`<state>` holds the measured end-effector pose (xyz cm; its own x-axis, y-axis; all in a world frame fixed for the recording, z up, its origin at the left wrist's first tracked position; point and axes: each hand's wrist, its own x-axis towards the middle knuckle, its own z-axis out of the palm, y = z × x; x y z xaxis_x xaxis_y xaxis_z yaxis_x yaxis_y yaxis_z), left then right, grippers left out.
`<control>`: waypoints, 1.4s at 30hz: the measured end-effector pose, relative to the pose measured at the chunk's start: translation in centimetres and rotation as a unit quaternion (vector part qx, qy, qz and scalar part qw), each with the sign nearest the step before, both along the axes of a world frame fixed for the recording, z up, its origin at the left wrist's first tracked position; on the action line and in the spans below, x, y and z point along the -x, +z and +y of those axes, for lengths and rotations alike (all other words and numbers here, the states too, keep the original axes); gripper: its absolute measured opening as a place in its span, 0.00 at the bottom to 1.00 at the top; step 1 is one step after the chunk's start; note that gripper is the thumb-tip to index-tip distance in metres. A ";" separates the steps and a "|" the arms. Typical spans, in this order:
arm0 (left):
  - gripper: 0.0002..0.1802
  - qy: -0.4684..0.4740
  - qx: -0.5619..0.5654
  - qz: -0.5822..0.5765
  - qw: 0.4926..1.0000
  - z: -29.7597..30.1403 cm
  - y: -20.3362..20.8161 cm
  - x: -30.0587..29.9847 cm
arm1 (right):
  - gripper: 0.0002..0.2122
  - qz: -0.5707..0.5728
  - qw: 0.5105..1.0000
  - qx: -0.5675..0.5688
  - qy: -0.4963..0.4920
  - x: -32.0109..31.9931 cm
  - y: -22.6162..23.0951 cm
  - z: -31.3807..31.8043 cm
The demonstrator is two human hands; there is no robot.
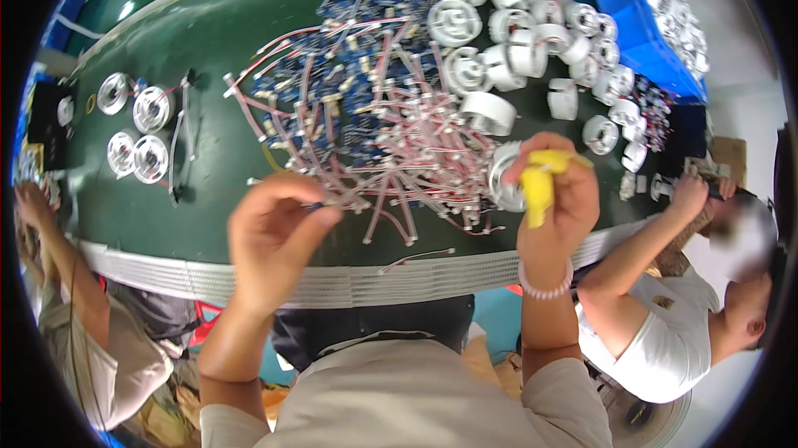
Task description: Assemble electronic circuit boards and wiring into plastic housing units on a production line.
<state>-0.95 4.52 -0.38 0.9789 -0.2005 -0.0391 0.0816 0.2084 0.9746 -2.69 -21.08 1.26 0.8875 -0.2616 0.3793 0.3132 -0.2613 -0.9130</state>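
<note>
Both hands work just above the counter point(208, 199) edge: left hand point(278, 228) pinching a thin wire end at mid-frame, right hand point(553, 199) clenched round a white ring housing point(504, 175) with yellow-capped fingers point(539, 186); steadying the housing should ease threading.

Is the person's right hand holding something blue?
No, the right hand holds a yellow piece beside a white ring part.
</note>
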 end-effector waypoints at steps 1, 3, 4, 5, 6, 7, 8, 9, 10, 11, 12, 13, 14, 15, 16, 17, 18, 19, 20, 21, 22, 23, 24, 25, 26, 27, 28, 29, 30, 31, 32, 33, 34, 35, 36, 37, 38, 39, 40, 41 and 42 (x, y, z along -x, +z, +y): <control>0.12 -0.019 0.021 0.008 1.000 -0.5 -0.5 0.0 | 0.06 0.024 0.990 0.141 0.020 0.2 0.4 1.0; 0.15 -0.025 0.022 0.014 0.999 -1.7 -0.8 0.4 | 0.07 0.000 0.973 0.218 0.079 0.0 -0.3 2.9; 0.16 -0.019 0.016 0.041 0.999 -2.0 -0.6 0.5 | 0.10 0.022 0.952 0.282 0.116 -0.1 -0.3 3.6; 0.16 -0.020 0.015 0.042 0.999 -1.9 -0.6 0.5 | 0.10 0.024 0.952 0.281 0.116 -0.2 -0.6 4.3; 0.16 -0.022 0.006 0.024 0.999 -1.8 -0.7 0.5 | 0.11 0.005 0.956 0.268 0.121 -0.4 -1.1 5.0; 0.15 -0.024 -0.003 0.005 1.000 -1.8 -0.8 0.5 | 0.12 -0.013 0.958 0.256 0.126 -0.4 -1.4 5.3; 0.15 -0.025 -0.003 0.006 1.000 -1.7 -0.5 0.5 | 0.12 -0.012 0.959 0.255 0.126 -0.5 -1.2 5.5; 0.13 -0.030 -0.019 0.007 0.999 -1.6 -0.1 0.4 | 0.12 0.002 0.955 0.264 0.138 -0.5 -0.9 5.7; 0.11 -0.035 -0.035 0.007 0.999 -1.5 0.1 0.4 | 0.12 0.016 0.950 0.273 0.149 -0.6 -0.7 5.8; 0.11 -0.035 -0.034 0.009 0.999 -1.4 0.0 0.4 | 0.12 0.009 0.953 0.262 0.149 -0.7 -1.1 6.0; 0.11 -0.035 -0.030 0.000 0.999 -1.3 -0.1 0.4 | 0.12 0.011 0.953 0.262 0.149 -0.7 -0.9 6.0; 0.11 -0.034 -0.026 -0.010 0.999 -1.1 -0.2 0.4 | 0.12 0.010 0.947 0.278 0.161 -0.7 -0.5 6.1; 0.11 -0.036 -0.026 -0.011 0.999 -1.2 -0.1 0.4 | 0.12 0.005 0.940 0.294 0.171 -0.7 0.0 6.0; 0.11 -0.042 -0.047 -0.030 0.998 -1.3 0.0 0.4 | 0.12 0.005 0.941 0.294 0.169 -0.6 0.3 5.9; 0.11 -0.048 -0.069 -0.049 0.995 -1.4 0.2 0.5 | 0.11 -0.001 0.932 0.321 0.170 -0.5 0.7 5.9; 0.11 -0.048 -0.068 -0.048 0.995 -1.4 0.3 0.4 | 0.11 -0.006 0.921 0.349 0.172 -0.6 0.8 5.9; 0.11 -0.042 -0.136 -0.097 0.985 -1.5 0.5 0.5 | 0.11 -0.005 0.921 0.349 0.172 -0.5 0.7 5.9; 0.11 -0.036 -0.204 -0.145 0.968 -1.7 0.6 0.5 | 0.12 0.000 0.924 0.343 0.169 -0.4 0.5 6.0; 0.11 -0.036 -0.204 -0.146 0.967 -1.9 0.6 0.7 | 0.13 0.005 0.927 0.337 0.166 -0.3 0.3 6.2; 0.11 -0.010 -0.241 -0.192 0.951 -2.1 0.6 0.8 | 0.13 0.004 0.927 0.336 0.166 -0.1 0.2 6.4; 0.11 0.015 -0.277 -0.237 0.931 -2.2 0.6 1.0 | 0.12 0.015 0.939 0.301 0.167 0.1 0.1 6.6; 0.11 0.013 -0.275 -0.238 0.931 -2.3 0.4 1.2 | 0.11 0.027 0.949 0.266 0.166 0.4 0.1 6.8; 0.11 0.038 -0.286 -0.258 0.922 -2.4 0.3 1.5 | 0.11 0.027 0.950 0.267 0.163 0.7 0.1 7.0; 0.12 0.063 -0.296 -0.277 0.912 -2.5 0.3 1.6 | 0.12 0.033 0.959 0.231 0.163 1.0 0.1 7.3; 0.12 0.071 -0.302 -0.277 0.909 -2.5 0.5 1.8 | 0.13 0.040 0.967 0.195 0.161 1.3 0.1 7.5; 0.12 0.068 -0.304 -0.270 0.911 -2.4 0.7 1.8 | 0.14 0.039 0.971 0.173 0.163 1.6 -0.1 7.7; 0.12 0.066 -0.306 -0.263 0.913 -2.1 1.0 1.8 | 0.14 0.038 0.971 0.174 0.159 1.5 -0.1 7.8; 0.11 0.040 -0.300 -0.238 0.923 -1.8 0.3 1.1 | 0.15 0.046 0.968 0.167 0.180 1.1 -0.7 7.5; 0.11 0.037 -0.299 -0.241 0.923 -1.3 1.2 0.8 | 0.16 0.036 0.966 0.145 0.213 0.8 -0.6 7.2; 0.10 0.028 -0.305 -0.259 0.916 -0.5 2.1 0.4 | 0.20 0.024 0.961 0.128 0.242 0.7 -0.5 6.4; 0.09 0.010 -0.305 -0.284 0.909 -0.3 2.7 -0.2 | 0.20 0.022 0.965 0.132 0.225 0.5 -0.2 4.8; 0.08 0.073 -0.349 -0.308 0.882 1.1 3.4 -0.1 | 0.21 -0.018 0.969 0.209 0.130 -0.3 0.2 3.7; 0.07 0.134 -0.390 -0.330 0.849 2.4 3.7 -0.1 | 0.22 -0.057 0.957 0.281 0.031 -1.2 0.4 2.4; 0.07 0.188 -0.404 -0.323 0.835 4.1 3.9 -0.3 | 0.22 -0.071 0.948 0.310 -0.002 -2.7 0.5 1.1; 0.07 0.239 -0.415 -0.315 0.819 6.1 3.6 -0.7 | 0.23 -0.082 0.937 0.338 -0.038 -3.9 -0.1 0.0; 0.07 0.239 -0.418 -0.318 0.817 8.2 3.1 -1.4 | 0.23 -0.017 0.955 0.296 -0.015 -4.0 -0.9 -0.9; 0.11 0.259 -0.463 -0.280 0.800 10.0 2.5 -2.5 | 0.22 0.046 0.966 0.253 0.009 -4.0 -1.8 -1.8; 0.15 0.277 -0.505 -0.238 0.782 10.4 2.2 -3.3 | 0.22 0.032 0.956 0.290 0.013 -3.9 -2.5 -2.5; 0.15 0.278 -0.507 -0.238 0.780 10.1 2.3 -4.0 | 0.22 0.032 0.957 0.288 0.014 -3.5 -2.5 -2.7; 0.16 0.263 -0.586 -0.288 0.710 9.1 2.5 -4.9 | 0.22 0.028 0.962 0.273 -0.006 -2.6 -2.3 -2.9; 0.17 0.247 -0.659 -0.334 0.628 8.0 2.7 -5.5 | 0.21 0.022 0.966 0.255 -0.023 -1.9 -2.3 -2.8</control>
